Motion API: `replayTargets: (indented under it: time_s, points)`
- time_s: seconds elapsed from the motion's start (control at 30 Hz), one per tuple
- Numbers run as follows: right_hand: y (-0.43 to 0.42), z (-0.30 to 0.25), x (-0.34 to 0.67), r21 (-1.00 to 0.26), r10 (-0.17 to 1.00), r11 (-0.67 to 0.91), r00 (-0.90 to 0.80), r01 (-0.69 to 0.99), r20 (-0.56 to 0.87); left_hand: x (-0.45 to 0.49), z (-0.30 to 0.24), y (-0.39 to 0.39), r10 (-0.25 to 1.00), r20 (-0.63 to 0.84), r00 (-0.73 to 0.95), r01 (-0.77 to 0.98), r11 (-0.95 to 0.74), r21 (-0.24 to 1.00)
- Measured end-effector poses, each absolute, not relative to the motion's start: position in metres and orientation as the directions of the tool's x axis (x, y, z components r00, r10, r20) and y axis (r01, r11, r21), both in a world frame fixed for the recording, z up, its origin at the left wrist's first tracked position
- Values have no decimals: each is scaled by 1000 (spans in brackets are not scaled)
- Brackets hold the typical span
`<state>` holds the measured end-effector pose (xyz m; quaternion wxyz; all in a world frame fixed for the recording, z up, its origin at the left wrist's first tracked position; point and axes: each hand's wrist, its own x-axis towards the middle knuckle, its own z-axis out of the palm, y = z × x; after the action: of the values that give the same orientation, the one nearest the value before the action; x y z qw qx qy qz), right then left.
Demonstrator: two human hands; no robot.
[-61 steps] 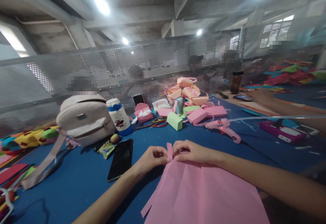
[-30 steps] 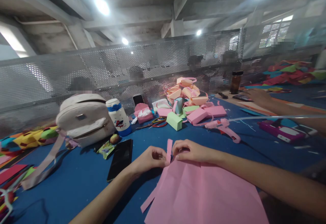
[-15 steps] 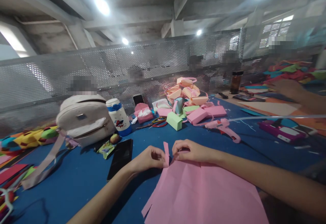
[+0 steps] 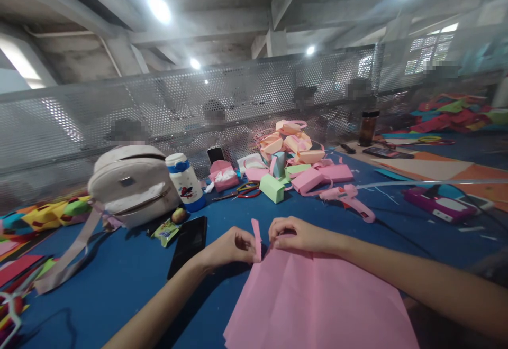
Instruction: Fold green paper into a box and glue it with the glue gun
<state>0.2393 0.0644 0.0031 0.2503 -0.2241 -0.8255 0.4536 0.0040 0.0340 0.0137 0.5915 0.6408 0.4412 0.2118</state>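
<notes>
A large creased sheet of pink paper (image 4: 317,301) reaches from the table toward me. My right hand (image 4: 291,234) is closed on its top edge, fingers curled and thumb beneath them. Just to the left, my left hand (image 4: 238,247) pinches a narrow pink paper strip (image 4: 256,238) that stands up from the fingertips. The strip looks separate from the sheet, with a small gap between the hands. A pink glue gun (image 4: 347,199) lies beyond my right hand, and a black phone (image 4: 187,246) lies left of my left hand.
Behind are scissors (image 4: 244,190), a green paper box (image 4: 272,187), pink paper boxes (image 4: 309,181) and a peach pile (image 4: 296,143). A white bottle (image 4: 186,182) and backpack (image 4: 130,187) stand left. A purple device (image 4: 438,203) sits right, before a perforated metal screen (image 4: 246,92).
My left hand has shifted slightly left with the strip, widening the gap to the sheet. The sheet's left edge has moved a little. A co-worker's arm at the right has left view.
</notes>
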Motion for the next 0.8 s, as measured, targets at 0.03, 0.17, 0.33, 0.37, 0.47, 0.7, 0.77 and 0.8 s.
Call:
replayTargets:
  time_s: [0.03, 0.17, 0.33, 0.37, 0.47, 0.7, 0.77, 0.8]
  points:
    - [64, 3, 239, -861, 598, 487, -774, 145, 209, 4, 14, 34, 813, -251, 525, 315, 89, 945]
    - [65, 3, 239, -862, 614, 481, -763, 161, 200, 2, 15, 34, 793, -267, 547, 322, 95, 942]
    - [65, 1, 238, -874, 626, 461, -754, 154, 197, 0, 13, 35, 788, -267, 556, 340, 77, 937]
    - [65, 1, 239, -872, 617, 468, -760, 146, 203, 0, 13, 35, 788, -263, 557, 341, 71, 937]
    - [66, 0, 239, -863, 586, 492, -777, 117, 229, -3, 13, 36, 778, -255, 574, 342, 55, 938]
    - [66, 1, 239, -866, 591, 487, -774, 118, 227, -7, 13, 38, 749, -258, 611, 347, 40, 937]
    - [65, 2, 239, -872, 609, 471, -765, 136, 209, -6, 13, 38, 739, -270, 617, 361, 39, 932]
    - [64, 3, 239, -877, 621, 458, -758, 146, 198, -6, 13, 38, 738, -274, 617, 368, 37, 929]
